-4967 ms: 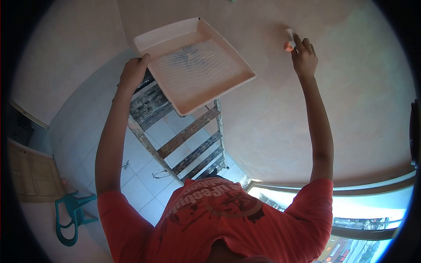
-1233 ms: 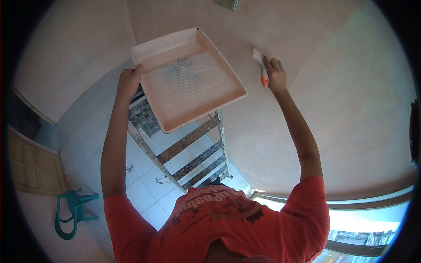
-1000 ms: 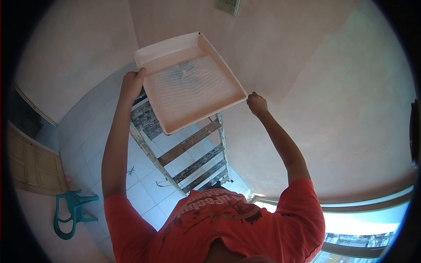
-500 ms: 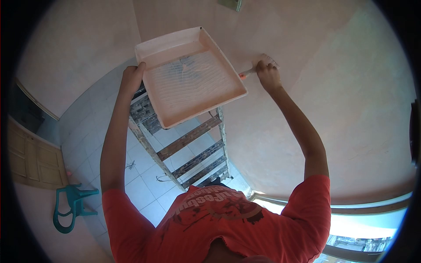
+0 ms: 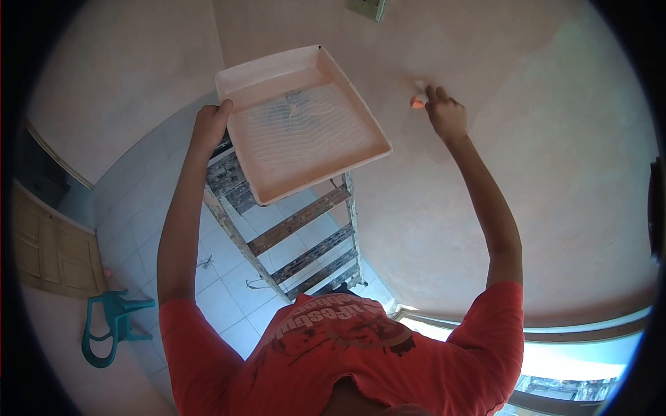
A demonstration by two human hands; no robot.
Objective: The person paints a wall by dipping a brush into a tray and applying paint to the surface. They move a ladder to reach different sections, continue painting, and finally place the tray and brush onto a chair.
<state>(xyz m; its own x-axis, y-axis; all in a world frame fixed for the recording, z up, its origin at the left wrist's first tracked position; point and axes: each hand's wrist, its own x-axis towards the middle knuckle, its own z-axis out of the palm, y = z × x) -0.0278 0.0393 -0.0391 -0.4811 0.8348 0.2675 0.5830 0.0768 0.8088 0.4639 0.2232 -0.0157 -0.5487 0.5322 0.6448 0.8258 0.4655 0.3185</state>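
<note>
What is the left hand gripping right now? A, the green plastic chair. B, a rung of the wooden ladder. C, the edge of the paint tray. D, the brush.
C: the left hand is closed on the edge of the paint tray, held up above the ladder, while the right hand holds the brush against the wall.

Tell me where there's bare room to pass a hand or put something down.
Bare wall spreads between the right hand with its brush and the window. Open floor tiles lie between the ladder and the green chair. It is crowded where the left hand holds the tray over the ladder top.
</note>
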